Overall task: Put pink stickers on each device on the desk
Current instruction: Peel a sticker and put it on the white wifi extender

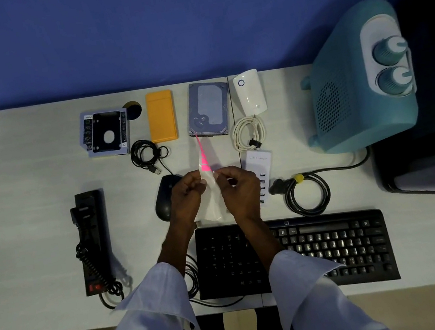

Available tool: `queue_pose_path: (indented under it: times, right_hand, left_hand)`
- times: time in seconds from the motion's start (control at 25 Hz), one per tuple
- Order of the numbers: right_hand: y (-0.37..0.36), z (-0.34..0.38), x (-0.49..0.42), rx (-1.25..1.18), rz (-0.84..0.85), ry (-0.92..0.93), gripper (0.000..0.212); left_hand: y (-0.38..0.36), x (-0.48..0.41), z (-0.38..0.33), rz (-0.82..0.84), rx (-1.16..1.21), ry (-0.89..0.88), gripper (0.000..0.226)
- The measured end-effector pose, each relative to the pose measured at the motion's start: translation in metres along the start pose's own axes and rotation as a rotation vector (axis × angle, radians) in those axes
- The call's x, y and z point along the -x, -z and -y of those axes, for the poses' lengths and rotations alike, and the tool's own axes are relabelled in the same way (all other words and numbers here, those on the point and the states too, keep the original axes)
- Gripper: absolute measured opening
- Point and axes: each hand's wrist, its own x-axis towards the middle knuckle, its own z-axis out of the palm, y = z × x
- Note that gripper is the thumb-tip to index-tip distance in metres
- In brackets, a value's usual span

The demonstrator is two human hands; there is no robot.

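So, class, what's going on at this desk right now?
A person holds a sticker sheet above the desk, pinching it with the left hand and the right hand, apparently peeling off a pink sticker. Around it lie a mouse, keyboard, hard drive, orange case and power strip. No device shows a pink sticker yet.

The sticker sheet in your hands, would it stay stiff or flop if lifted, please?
Probably floppy: the sticker sheet looks thin and curves between the left hand and right hand. Likely very light: fingertip pinches hold it.
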Motion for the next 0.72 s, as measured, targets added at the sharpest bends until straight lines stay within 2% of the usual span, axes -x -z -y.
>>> queue_pose_path:
  times: [0.12, 0.2, 0.32, 0.4, 0.48, 0.6, 0.72]
  right_hand:
    - [0.001, 0.000, -0.002, -0.041, -0.007, -0.034, 0.011]
    - [0.004, 0.001, -0.004, -0.175, -0.044, -0.087, 0.012]
    - [0.016, 0.007, -0.009, -0.375, -0.084, -0.147, 0.014]
    - [0.025, 0.012, -0.019, -0.397, -0.091, -0.151, 0.014]
    - [0.033, 0.018, -0.030, -0.364, -0.077, -0.108, 0.018]
    - [0.045, 0.024, -0.043, -0.273, -0.041, -0.055, 0.022]
    - [0.057, 0.027, -0.056, -0.214, 0.000, -0.012, 0.023]
  left_hand:
    - [0.000, -0.001, 0.000, -0.013, 0.024, 0.003, 0.028]
    - [-0.001, -0.001, -0.001, -0.074, -0.017, -0.009, 0.028]
    - [-0.003, -0.001, 0.005, -0.236, -0.158, -0.191, 0.028]
    - [-0.009, 0.001, -0.002, -0.288, -0.179, -0.303, 0.025]
    - [-0.022, 0.002, -0.021, -0.199, -0.121, -0.319, 0.015]
    - [-0.044, -0.007, -0.051, 0.028, 0.109, -0.140, 0.013]
    - [-0.058, -0.018, -0.065, 0.079, 0.099, -0.161, 0.010]
